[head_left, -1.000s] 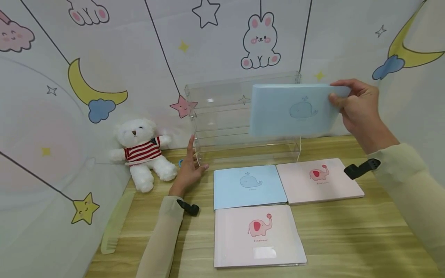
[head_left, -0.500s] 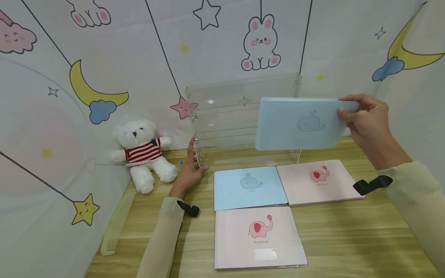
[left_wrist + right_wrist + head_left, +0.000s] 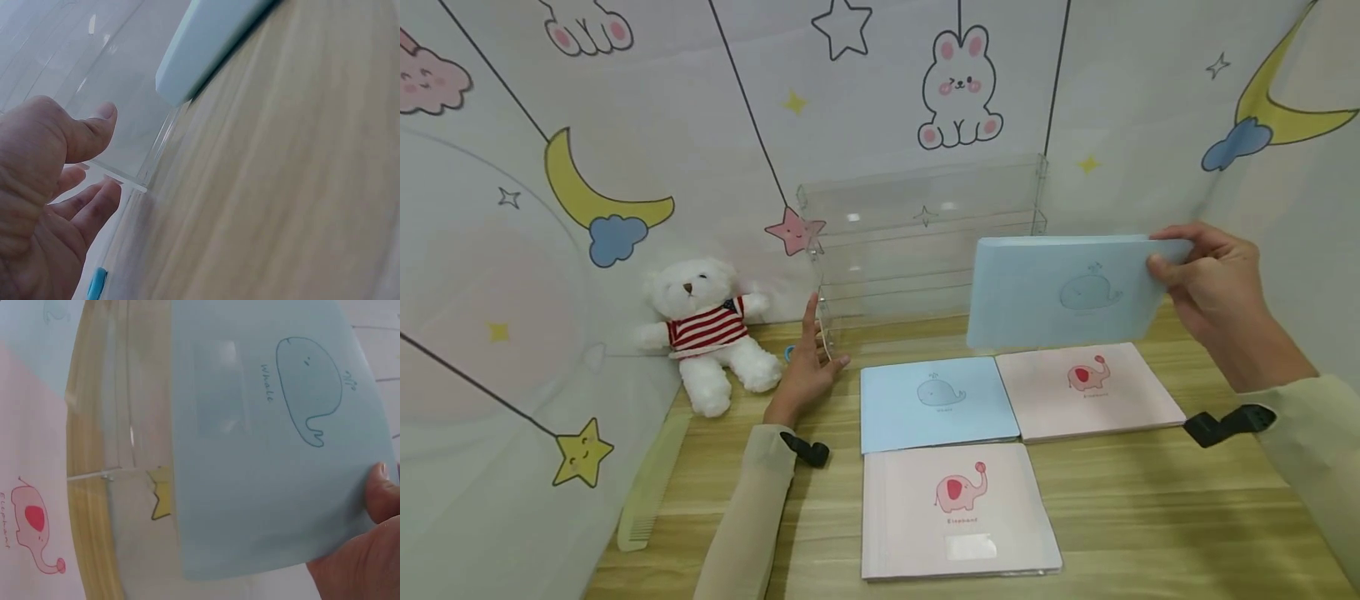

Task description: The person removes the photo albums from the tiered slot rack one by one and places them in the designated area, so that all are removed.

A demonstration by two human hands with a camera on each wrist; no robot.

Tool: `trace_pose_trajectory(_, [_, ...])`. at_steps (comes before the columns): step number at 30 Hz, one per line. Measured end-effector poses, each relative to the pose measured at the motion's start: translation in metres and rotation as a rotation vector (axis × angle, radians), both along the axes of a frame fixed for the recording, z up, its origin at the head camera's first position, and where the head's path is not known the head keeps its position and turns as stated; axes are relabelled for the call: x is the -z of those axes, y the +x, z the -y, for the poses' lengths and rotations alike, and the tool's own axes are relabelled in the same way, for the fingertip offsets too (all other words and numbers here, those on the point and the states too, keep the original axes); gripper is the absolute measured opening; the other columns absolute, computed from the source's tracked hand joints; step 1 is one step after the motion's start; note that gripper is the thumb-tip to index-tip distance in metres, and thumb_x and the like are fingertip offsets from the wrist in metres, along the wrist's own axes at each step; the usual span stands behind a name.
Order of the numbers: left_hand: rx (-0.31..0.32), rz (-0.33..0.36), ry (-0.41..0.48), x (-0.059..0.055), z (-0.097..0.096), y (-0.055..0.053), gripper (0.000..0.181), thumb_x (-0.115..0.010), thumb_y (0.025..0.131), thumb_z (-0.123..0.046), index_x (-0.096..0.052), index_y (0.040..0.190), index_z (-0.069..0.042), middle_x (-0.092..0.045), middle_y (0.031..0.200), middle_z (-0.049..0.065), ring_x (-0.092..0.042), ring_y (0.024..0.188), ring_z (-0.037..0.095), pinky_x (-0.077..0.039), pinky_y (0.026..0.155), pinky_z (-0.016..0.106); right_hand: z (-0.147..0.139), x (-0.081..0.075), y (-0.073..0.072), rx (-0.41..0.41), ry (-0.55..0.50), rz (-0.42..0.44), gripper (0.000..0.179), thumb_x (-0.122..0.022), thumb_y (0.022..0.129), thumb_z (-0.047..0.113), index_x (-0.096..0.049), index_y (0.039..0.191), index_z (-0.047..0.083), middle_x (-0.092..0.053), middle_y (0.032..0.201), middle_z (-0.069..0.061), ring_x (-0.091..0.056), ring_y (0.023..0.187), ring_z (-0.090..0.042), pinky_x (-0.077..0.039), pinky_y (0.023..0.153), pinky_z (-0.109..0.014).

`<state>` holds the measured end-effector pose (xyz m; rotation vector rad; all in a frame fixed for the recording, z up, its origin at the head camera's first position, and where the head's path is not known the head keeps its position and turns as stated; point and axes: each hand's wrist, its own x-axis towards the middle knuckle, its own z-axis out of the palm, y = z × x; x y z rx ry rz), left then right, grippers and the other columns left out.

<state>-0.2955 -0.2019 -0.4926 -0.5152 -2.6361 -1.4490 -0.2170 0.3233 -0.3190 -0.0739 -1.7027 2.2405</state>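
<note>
My right hand (image 3: 1221, 287) pinches the right end of a light blue book (image 3: 1037, 296) with a whale on its cover, held up in front of the clear acrylic rack (image 3: 887, 275). The right wrist view shows the thumb on the front of this cover. My left hand (image 3: 805, 371) is at the rack's lower left side, index finger pointing up and thumb apart; the left wrist view shows its fingers by the rack's edge. On the table lie another blue whale book (image 3: 936, 404), a pink elephant book (image 3: 1090, 387) behind right, and a second pink elephant book (image 3: 962, 512) in front.
A white teddy bear (image 3: 707, 333) in a striped shirt sits left of the rack. Nearer along the left table edge lies a pale green comb (image 3: 651, 487). A small blue object (image 3: 97, 284) is beside the left hand. A patterned cloth hangs behind the rack.
My right hand has brought the held blue book down and to the right, away from the rack's upper part. The left hand and the books on the table stay where they were.
</note>
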Motion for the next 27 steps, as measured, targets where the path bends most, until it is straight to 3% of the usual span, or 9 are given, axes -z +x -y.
trace_pose_trajectory(6, [-0.002,-0.003,-0.005,-0.003,0.000,0.001,0.123,-0.077,0.099,-0.006,0.013,0.167,-0.056,-0.032,0.168,0.032,-0.056,0.141,0.053,-0.054,0.110,0.067,-0.004,0.007,0.010,-0.026,0.012,0.020,0.029,-0.076,0.092,-0.010,-0.082,0.115,0.007,-0.064,0.118,0.000,-0.061,0.110,-0.016,-0.062,0.079,-0.015])
trace_pose_trajectory(11, [-0.003,-0.006,-0.016,-0.003,-0.001,0.002,0.123,-0.077,0.099,-0.005,0.012,0.168,-0.054,-0.031,0.169,0.033,-0.056,0.140,0.054,-0.053,0.110,0.067,-0.010,0.016,0.020,-0.072,-0.030,-0.030,0.030,-0.067,0.095,-0.017,-0.082,0.111,0.004,-0.063,0.110,-0.002,-0.061,0.109,-0.016,-0.062,0.082,-0.018])
trace_pose_trajectory(19, [-0.008,-0.001,-0.004,-0.003,-0.003,0.002,0.123,-0.077,0.099,-0.006,0.011,0.167,-0.057,-0.034,0.167,0.032,-0.058,0.139,0.052,-0.055,0.109,0.065,-0.021,0.030,0.036,-0.146,-0.160,-0.106,0.027,-0.059,0.094,-0.025,-0.077,0.106,-0.009,-0.062,0.112,-0.007,-0.066,0.106,-0.017,-0.064,0.082,-0.022])
trace_pose_trajectory(27, [-0.002,0.002,0.002,-0.003,-0.001,0.001,0.123,-0.077,0.099,-0.005,0.011,0.167,-0.057,-0.034,0.168,0.031,-0.058,0.139,0.052,-0.055,0.109,0.065,-0.030,0.039,0.048,-0.122,-0.174,-0.133,0.027,-0.059,0.093,-0.027,-0.077,0.103,-0.009,-0.064,0.107,-0.008,-0.070,0.099,-0.017,-0.064,0.079,-0.022])
